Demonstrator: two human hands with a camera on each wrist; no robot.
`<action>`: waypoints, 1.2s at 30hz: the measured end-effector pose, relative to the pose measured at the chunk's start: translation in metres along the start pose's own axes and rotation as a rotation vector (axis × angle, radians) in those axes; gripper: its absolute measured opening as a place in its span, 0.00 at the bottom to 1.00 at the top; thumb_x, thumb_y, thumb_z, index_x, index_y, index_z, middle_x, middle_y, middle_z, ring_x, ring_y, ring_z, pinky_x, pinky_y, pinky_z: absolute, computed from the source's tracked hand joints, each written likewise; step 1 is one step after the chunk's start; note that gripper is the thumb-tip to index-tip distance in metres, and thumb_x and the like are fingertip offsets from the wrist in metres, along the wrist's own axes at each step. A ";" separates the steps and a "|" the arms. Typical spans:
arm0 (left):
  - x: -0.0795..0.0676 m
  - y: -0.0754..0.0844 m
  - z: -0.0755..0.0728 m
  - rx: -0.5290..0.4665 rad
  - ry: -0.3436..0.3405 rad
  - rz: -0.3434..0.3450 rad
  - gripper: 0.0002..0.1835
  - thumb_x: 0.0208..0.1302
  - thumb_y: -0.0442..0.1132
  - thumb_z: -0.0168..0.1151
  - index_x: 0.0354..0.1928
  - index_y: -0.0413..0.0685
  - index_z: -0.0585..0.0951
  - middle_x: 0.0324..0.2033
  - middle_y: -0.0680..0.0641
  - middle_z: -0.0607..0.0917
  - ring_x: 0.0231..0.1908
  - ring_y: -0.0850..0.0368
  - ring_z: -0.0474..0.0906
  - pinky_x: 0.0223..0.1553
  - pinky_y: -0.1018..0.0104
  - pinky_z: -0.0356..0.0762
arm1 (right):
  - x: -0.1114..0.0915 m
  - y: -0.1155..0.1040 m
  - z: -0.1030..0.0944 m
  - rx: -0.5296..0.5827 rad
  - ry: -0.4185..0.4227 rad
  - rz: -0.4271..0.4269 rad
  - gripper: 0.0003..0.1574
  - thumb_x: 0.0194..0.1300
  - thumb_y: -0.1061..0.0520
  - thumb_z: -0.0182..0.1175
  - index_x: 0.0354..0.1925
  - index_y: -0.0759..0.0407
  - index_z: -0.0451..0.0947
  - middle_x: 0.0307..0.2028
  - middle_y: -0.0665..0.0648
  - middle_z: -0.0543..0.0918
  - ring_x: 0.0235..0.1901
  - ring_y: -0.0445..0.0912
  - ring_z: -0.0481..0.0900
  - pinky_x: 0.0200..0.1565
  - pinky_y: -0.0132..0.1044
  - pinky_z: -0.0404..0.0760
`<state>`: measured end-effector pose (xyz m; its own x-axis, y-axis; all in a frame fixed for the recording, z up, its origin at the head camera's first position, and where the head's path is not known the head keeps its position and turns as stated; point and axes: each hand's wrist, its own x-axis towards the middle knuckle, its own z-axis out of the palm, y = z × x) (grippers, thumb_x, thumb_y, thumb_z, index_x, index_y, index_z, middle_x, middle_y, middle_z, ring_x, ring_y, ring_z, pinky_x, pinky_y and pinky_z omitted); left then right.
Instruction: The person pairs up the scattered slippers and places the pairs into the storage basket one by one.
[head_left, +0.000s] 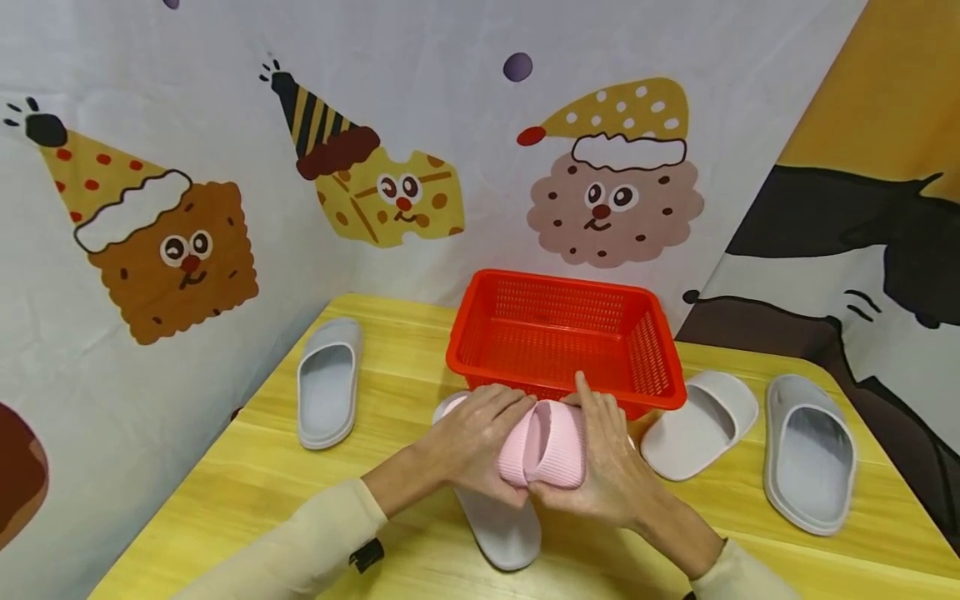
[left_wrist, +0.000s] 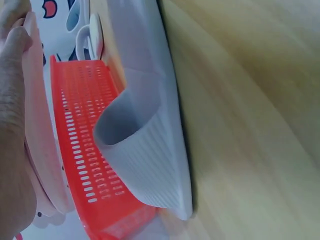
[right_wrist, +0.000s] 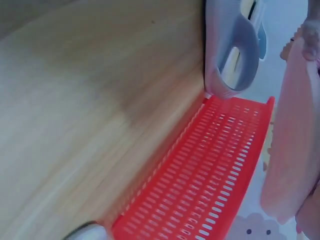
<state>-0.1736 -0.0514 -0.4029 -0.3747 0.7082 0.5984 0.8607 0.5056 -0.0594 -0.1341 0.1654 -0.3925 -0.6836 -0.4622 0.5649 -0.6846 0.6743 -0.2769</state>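
Note:
Both hands hold a pair of pink ribbed slippers (head_left: 551, 446), pressed close together above the table. My left hand (head_left: 480, 437) grips them from the left and my right hand (head_left: 603, 467) from the right, the thumbs at the near side. One pink sole (right_wrist: 292, 135) shows at the edge of the right wrist view. Under the hands, a grey slipper (head_left: 506, 529) lies on the table, partly hidden; its ribbed upper fills the middle of the left wrist view. Just beyond the hands stands a red perforated basket (head_left: 468, 333) with nothing in it.
A grey slipper (head_left: 330, 387) lies at the table's left side. To the right of the basket lie a pale slipper (head_left: 693, 429) and another grey slipper (head_left: 810, 454). A cloth with cartoon figures (head_left: 397, 275) hangs behind the wooden table (head_left: 300, 492).

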 end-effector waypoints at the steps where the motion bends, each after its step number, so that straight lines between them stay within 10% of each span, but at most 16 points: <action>1: -0.001 -0.001 -0.001 0.006 -0.002 -0.003 0.53 0.32 0.73 0.50 0.56 0.37 0.71 0.49 0.44 0.75 0.49 0.52 0.69 0.55 0.63 0.62 | 0.002 -0.001 0.000 -0.007 -0.012 0.010 0.79 0.33 0.28 0.65 0.69 0.63 0.37 0.54 0.55 0.64 0.53 0.50 0.58 0.54 0.52 0.57; 10: -0.017 -0.002 0.002 0.033 -0.030 -0.050 0.54 0.33 0.75 0.51 0.57 0.39 0.70 0.50 0.46 0.75 0.50 0.53 0.69 0.53 0.63 0.64 | 0.003 0.002 0.007 -0.030 -0.045 -0.085 0.61 0.38 0.28 0.64 0.63 0.57 0.59 0.58 0.52 0.64 0.54 0.46 0.61 0.50 0.44 0.60; 23: -0.025 -0.006 0.006 0.022 -0.001 -0.053 0.54 0.33 0.75 0.52 0.57 0.39 0.70 0.50 0.45 0.74 0.50 0.52 0.68 0.53 0.60 0.64 | 0.000 0.011 -0.001 -0.082 -0.121 -0.164 0.52 0.53 0.33 0.57 0.67 0.56 0.54 0.65 0.54 0.58 0.63 0.50 0.55 0.62 0.44 0.51; 36: -0.031 -0.008 0.001 -0.029 -0.037 -0.069 0.56 0.30 0.74 0.57 0.58 0.39 0.68 0.52 0.46 0.71 0.51 0.53 0.66 0.56 0.59 0.61 | 0.002 0.041 -0.027 -0.148 -0.070 -0.071 0.46 0.58 0.41 0.55 0.68 0.57 0.51 0.67 0.54 0.55 0.64 0.51 0.53 0.63 0.41 0.49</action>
<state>-0.1693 -0.0769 -0.4219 -0.4457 0.6902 0.5701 0.8417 0.5399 0.0044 -0.1564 0.2075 -0.3821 -0.6542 -0.5469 0.5224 -0.6907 0.7134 -0.1181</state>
